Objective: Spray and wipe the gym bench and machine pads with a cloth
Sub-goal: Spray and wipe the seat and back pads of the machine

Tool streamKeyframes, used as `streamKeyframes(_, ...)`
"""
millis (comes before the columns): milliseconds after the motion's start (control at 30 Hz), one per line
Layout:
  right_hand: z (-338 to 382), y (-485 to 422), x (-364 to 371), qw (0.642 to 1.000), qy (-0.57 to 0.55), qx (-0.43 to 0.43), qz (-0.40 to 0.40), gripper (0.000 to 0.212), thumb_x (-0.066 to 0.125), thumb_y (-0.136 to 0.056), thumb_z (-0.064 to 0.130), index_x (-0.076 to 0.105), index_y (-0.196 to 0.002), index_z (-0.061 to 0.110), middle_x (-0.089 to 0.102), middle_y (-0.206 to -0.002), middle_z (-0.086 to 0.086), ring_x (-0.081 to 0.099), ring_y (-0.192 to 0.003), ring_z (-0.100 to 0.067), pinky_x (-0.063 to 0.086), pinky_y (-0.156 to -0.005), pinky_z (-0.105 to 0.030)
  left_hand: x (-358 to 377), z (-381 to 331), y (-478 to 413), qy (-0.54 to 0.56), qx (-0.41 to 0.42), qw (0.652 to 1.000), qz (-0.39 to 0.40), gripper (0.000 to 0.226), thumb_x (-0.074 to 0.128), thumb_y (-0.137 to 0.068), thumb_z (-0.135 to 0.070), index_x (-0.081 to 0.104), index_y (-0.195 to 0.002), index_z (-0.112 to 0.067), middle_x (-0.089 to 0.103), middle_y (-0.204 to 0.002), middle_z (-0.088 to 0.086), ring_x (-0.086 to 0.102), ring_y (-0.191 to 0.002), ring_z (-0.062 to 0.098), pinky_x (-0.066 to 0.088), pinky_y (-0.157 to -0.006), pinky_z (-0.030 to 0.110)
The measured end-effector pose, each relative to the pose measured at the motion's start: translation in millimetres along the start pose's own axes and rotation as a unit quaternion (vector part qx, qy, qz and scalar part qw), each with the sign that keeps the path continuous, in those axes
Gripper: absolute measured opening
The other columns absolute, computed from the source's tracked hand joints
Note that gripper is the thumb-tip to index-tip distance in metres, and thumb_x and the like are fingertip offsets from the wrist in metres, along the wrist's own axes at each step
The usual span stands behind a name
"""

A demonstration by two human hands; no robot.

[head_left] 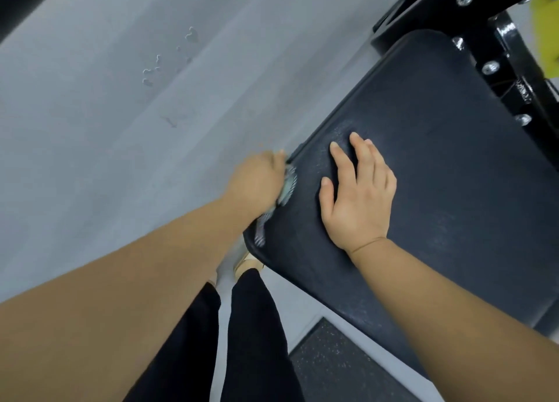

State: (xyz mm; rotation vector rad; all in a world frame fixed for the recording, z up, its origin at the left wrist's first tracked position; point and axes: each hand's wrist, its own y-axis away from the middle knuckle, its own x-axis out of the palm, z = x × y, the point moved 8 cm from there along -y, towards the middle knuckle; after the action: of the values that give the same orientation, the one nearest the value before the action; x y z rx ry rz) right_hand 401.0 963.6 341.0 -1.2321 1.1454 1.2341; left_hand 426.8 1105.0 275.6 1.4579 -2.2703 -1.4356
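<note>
Wiping the left edge of the black machine pad [447, 171], mid-frame, the left hand [257, 179] grips a striped cloth [289, 184], fingers curled round it. The right hand [360, 196] rests flat on the pad, fingers straight, empty. Speckled residue [340, 135] suggests the spraying is done; much of the top likely remains.

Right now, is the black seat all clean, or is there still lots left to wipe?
Not yet. Spraying looks done: fine pale speckles sit on the pad. In hand: the left hand holds the cloth against the pad's left edge, while the right hand rests flat on top. Left: most of the top, which shows a pale haze. Other pads are out of view.
</note>
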Motion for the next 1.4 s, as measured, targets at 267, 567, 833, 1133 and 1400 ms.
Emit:
streamKeyframes(267,0.9,-0.4,1.4,1.000,-0.019,0.004,0.020,0.046,0.042,-0.088,0.033,0.055,-0.127,0.014,0.045,-0.141,-0.012,0.038,-0.131,-0.029,0.026,-0.103,-0.041,-3.4,-79.2,-29.4,-0.022,0.012,1.000,-0.011,0.035,0.027,-0.101,-0.012,0.052,-0.121,0.004,0.055,-0.125,0.022,0.050,-0.116,0.035,0.038,-0.091,0.036)
streamKeyframes(567,-78.5,-82.6,-18.3,0.996,-0.043,-0.063,0.051,0.043,0.047,-0.087,0.039,0.060,-0.119,0.014,0.047,-0.135,-0.012,0.042,-0.122,-0.032,0.031,-0.097,-0.043,-1.4,-33.2,-6.2,-0.059,-0.019,0.996,-0.060,0.044,0.020,-0.103,-0.024,0.056,-0.112,0.000,0.064,-0.092,0.024,0.058,-0.097,0.034,0.037,-0.085,0.032)
streamKeyframes(833,-113.5,-104.2,-0.8,0.989,-0.032,-0.132,0.062,0.045,0.041,-0.093,0.044,0.056,-0.125,0.016,0.046,-0.138,-0.014,0.038,-0.129,-0.036,0.026,-0.106,-0.049,-1.5,-120.1,-69.7,-0.123,-0.012,0.992,-0.039,0.033,0.035,-0.096,-0.003,0.053,-0.123,0.005,0.055,-0.123,0.025,0.053,-0.114,0.038,0.041,-0.091,0.038)
streamKeyframes(1133,-114.6,-105.1,-4.1,0.989,-0.071,-0.127,0.037,0.037,0.046,-0.090,0.033,0.061,-0.120,0.016,0.051,-0.134,-0.012,0.040,-0.126,-0.033,0.027,-0.106,-0.048,5.6,-165.0,-104.2,-0.076,0.016,0.994,-0.082,0.045,0.025,-0.103,-0.024,0.057,-0.110,0.007,0.058,-0.118,0.027,0.052,-0.111,0.036,0.035,-0.085,0.033)
streamKeyframes(1400,-115.1,-107.8,-6.9,0.989,-0.076,-0.117,0.045,0.036,0.048,-0.088,0.032,0.063,-0.117,0.017,0.052,-0.134,-0.010,0.041,-0.126,-0.032,0.024,-0.107,-0.045,-1.0,-167.7,-98.9,-0.138,-0.042,0.987,-0.066,0.038,0.028,-0.102,-0.015,0.055,-0.114,0.009,0.056,-0.119,0.029,0.052,-0.113,0.038,0.037,-0.092,0.036)
